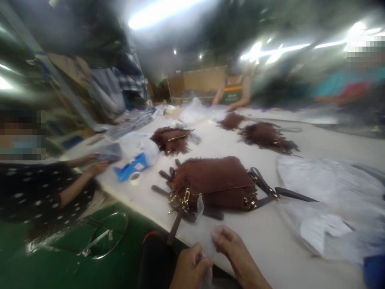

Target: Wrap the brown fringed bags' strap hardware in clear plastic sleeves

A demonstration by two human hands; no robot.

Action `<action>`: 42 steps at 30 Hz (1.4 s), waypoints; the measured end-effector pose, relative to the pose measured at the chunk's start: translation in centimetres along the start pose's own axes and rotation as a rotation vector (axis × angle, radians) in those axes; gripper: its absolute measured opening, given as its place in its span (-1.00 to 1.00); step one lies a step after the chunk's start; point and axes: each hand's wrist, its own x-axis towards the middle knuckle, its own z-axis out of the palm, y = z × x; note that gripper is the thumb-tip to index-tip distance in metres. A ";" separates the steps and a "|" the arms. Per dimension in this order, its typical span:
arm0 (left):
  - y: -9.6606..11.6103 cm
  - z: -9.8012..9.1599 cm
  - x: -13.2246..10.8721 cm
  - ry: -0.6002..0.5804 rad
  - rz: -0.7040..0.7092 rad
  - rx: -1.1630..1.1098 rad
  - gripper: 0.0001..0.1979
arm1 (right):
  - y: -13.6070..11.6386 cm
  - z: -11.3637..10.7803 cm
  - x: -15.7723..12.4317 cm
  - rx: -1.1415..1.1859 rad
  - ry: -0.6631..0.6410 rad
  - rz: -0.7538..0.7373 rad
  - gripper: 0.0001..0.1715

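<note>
Near the table edge, my left hand (192,265) is closed in a pinch on a thin translucent plastic piece (208,249), blurred in outline. The fingers of my right hand (230,251) pinch the same piece from the other side. Just beyond them lies a brown fringed handbag (210,174) with gold-coloured clasps and rings. Its dark strap (264,186) trails off to the right, and another strap end (176,226) hangs over the table edge. A small clear strip (200,206) shows at the bag's front.
More brown fringed bags lie farther back, one (173,138) left and another (267,136) right. A blue tape dispenser (132,166) and tape roll (134,178) are left. White plastic bags (325,188) spread at right. Co-workers sit left in a dotted top (45,192) and across the table (233,94).
</note>
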 end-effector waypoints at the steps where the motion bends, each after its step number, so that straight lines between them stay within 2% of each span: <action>1: -0.7 -1.1 -0.4 0.024 -0.003 -0.027 -0.74 | 0.2 1.0 0.4 -0.029 -0.002 -0.021 -0.53; 5: -2.4 -5.3 -1.8 0.074 -0.029 -0.178 -0.64 | 1.1 5.2 1.3 -0.160 0.002 -0.078 -0.51; 9: -1.8 -8.1 -2.2 0.129 0.021 -0.397 -0.42 | 2.0 8.8 1.4 -0.278 -0.009 -0.078 -0.53; 13: -0.6 -9.7 -2.2 0.261 0.017 -0.457 -0.56 | 2.8 10.7 1.4 -0.414 -0.071 -0.079 -0.57; 17: -2.2 -11.1 -3.3 0.379 -0.009 -0.254 -0.63 | 3.7 10.1 2.0 -0.527 -0.093 0.000 -0.49; 20: -4.3 -12.5 -4.4 0.420 -0.041 -0.056 -0.66 | 4.2 8.9 3.1 -0.609 0.015 0.072 -0.46; 23: -5.2 -13.6 -5.1 0.395 -0.080 0.019 -0.66 | 4.3 9.0 4.4 -0.642 0.080 0.104 -0.48; 26: -4.8 -14.2 -5.3 0.352 -0.090 0.003 -0.69 | 4.5 10.4 5.8 -0.600 0.096 0.163 -0.49; 30: -4.6 -15.1 -5.2 0.366 -0.056 -0.014 -0.70 | 4.9 11.8 7.1 -0.509 0.044 0.185 -0.50; 37: -6.7 -16.3 -4.5 0.410 -0.083 -0.133 -0.69 | 3.4 12.1 5.9 -0.230 -0.105 0.280 -0.59; 39: -7.0 -16.2 -4.0 0.404 -0.085 -0.218 -0.68 | 3.5 12.0 5.9 -0.270 -0.132 0.285 -0.56; 42: -6.8 -16.0 -3.4 0.382 -0.085 -0.309 -0.67 | 3.9 11.1 6.4 -0.615 -0.092 0.135 -0.61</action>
